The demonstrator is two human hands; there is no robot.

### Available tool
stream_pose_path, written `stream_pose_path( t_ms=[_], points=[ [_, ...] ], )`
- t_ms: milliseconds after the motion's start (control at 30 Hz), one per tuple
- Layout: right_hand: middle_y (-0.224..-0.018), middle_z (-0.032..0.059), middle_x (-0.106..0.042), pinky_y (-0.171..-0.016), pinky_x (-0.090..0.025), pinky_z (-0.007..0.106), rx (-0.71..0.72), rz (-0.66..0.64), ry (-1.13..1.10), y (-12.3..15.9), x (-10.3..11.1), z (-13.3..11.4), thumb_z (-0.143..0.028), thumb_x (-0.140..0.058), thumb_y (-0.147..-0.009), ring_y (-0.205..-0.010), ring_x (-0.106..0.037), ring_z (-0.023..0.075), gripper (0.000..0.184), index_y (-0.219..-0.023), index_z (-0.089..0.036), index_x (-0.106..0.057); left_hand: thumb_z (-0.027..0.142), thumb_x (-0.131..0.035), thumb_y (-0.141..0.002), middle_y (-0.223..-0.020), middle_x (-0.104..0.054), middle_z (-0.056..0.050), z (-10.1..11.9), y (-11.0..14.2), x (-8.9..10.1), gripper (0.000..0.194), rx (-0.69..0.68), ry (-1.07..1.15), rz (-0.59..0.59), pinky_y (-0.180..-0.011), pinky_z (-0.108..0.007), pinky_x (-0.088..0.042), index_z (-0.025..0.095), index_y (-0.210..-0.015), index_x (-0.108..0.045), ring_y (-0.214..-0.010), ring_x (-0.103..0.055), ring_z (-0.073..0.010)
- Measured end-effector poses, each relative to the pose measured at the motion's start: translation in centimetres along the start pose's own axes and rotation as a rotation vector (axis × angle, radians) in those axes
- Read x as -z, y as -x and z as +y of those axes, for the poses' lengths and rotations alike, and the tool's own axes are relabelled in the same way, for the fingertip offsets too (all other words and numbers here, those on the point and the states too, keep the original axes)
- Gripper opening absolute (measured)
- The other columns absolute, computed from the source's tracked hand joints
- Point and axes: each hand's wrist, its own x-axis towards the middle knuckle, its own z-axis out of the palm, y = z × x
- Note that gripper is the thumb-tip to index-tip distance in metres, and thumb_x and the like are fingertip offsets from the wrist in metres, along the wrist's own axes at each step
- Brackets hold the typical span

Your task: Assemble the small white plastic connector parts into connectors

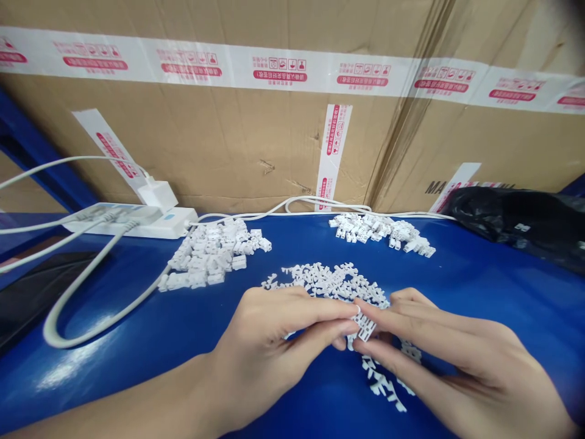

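Observation:
My left hand (269,347) and my right hand (434,341) meet over the blue tabletop (484,292), pinching a small white plastic connector (365,325) between their fingertips. Just beyond my fingers lies a loose heap of small white plastic parts (324,280). More of these parts (381,384) are scattered below my right hand, partly hidden by it. Farther back are two groups of larger white connector blocks, one on the left (210,253) and one on the right (379,231).
A white power strip (132,222) with a plugged-in charger (158,195) stands at the back left, with white cables (82,305) looping across the table. A taped cardboard box (219,146) forms the back wall. A black plastic bag (516,222) lies at the back right.

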Motion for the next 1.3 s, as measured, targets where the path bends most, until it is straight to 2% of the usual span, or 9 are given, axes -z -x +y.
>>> stream_pose_path(
  t_ms=[200,400,600,800,967,1133,1200,1300],
  points=[
    [-0.099,-0.0029,-0.081,-0.068,-0.068,0.034,-0.004,-0.015,0.021,0.1,0.3,-0.1,-0.024,-0.073,-0.096,-0.078,-0.079,0.0224,0.041,-0.132,-0.042,-0.072,0.007,-0.074,-0.094,-0.084,-0.084,0.001,0.0,0.0,-0.1,0.023,0.012,0.023,0.007,-0.068,-0.025,-0.063,0.021,-0.11,-0.082,-0.067,-0.075,-0.0135],
    [-0.097,-0.0017,-0.082,-0.067,-0.068,0.033,-0.016,0.001,0.025,0.4,0.2,0.1,-0.027,-0.073,-0.096,-0.084,-0.08,0.0239,0.034,-0.127,-0.04,-0.075,0.01,-0.074,-0.095,-0.081,-0.082,0.001,-0.3,0.2,-0.1,0.019,-0.074,-0.098,0.0,-0.066,-0.02,-0.059,0.016,-0.112,-0.081,-0.064,-0.07,-0.0095],
    [-0.11,-0.0036,-0.08,-0.076,-0.069,0.032,-0.064,-0.01,-0.01,0.9,0.3,0.3,-0.021,-0.074,-0.095,-0.096,-0.08,0.0243,0.045,-0.134,-0.044,-0.07,0.005,-0.078,-0.091,-0.1,-0.085,-0.003,-0.2,0.2,-0.6,0.024,-0.178,-0.069,-0.007,-0.077,-0.022,-0.059,0.013,-0.114,-0.076,-0.077,-0.079,-0.01],
    [-0.107,-0.0042,-0.08,-0.069,-0.07,0.03,-0.126,0.056,-0.036,0.7,0.2,0.0,-0.032,-0.075,-0.095,-0.091,-0.08,0.0239,0.031,-0.123,-0.046,-0.076,0.008,-0.082,-0.088,-0.112,-0.084,-0.007,0.3,0.0,-0.6,0.032,-0.232,-0.1,-0.017,-0.09,-0.028,-0.057,0.012,-0.118,-0.071,-0.09,-0.082,-0.0137],
    [-0.109,-0.0029,-0.08,-0.068,-0.068,0.028,-0.122,0.056,-0.04,0.6,0.3,0.1,-0.033,-0.074,-0.097,-0.091,-0.079,0.0225,0.035,-0.128,-0.047,-0.073,0.004,-0.078,-0.089,-0.105,-0.085,-0.004,0.4,-0.2,-0.4,0.02,-0.121,0.036,0.011,-0.092,-0.026,-0.057,0.013,-0.106,-0.078,-0.09,-0.081,-0.0137],
    [-0.105,-0.0035,-0.075,-0.073,-0.062,0.017,-0.016,-0.088,-0.176,-0.4,0.4,0.0,-0.02,-0.071,-0.099,-0.087,-0.074,0.012,0.042,-0.135,-0.042,-0.069,0.014,-0.079,-0.089,-0.084,-0.081,0.001,0.5,-0.5,-0.3,0.011,0.233,0.237,0.075,-0.07,-0.022,-0.059,0.018,-0.099,-0.077,-0.075,-0.075,-0.013],
    [-0.1,-0.0026,-0.07,-0.072,-0.06,0.016,0.016,-0.125,-0.194,-0.6,0.5,-0.1,-0.017,-0.068,-0.1,-0.083,-0.07,0.0094,0.046,-0.141,-0.039,-0.066,0.017,-0.077,-0.091,-0.081,-0.08,0.0,0.5,-0.6,-0.2,0.007,0.288,0.28,0.014,-0.067,-0.022,-0.059,0.019,-0.097,-0.079,-0.073,-0.073,-0.0139],
    [-0.096,-0.0008,-0.064,-0.068,-0.059,0.018,0.033,-0.139,-0.185,-0.4,0.4,-0.1,-0.016,-0.066,-0.102,-0.081,-0.066,0.0097,0.046,-0.143,-0.037,-0.064,0.02,-0.072,-0.095,-0.078,-0.078,-0.001,0.5,-0.6,0.0,0.01,0.257,0.269,-0.105,-0.066,-0.024,-0.057,0.017,-0.094,-0.082,-0.07,-0.069,-0.0137]
  ],
)
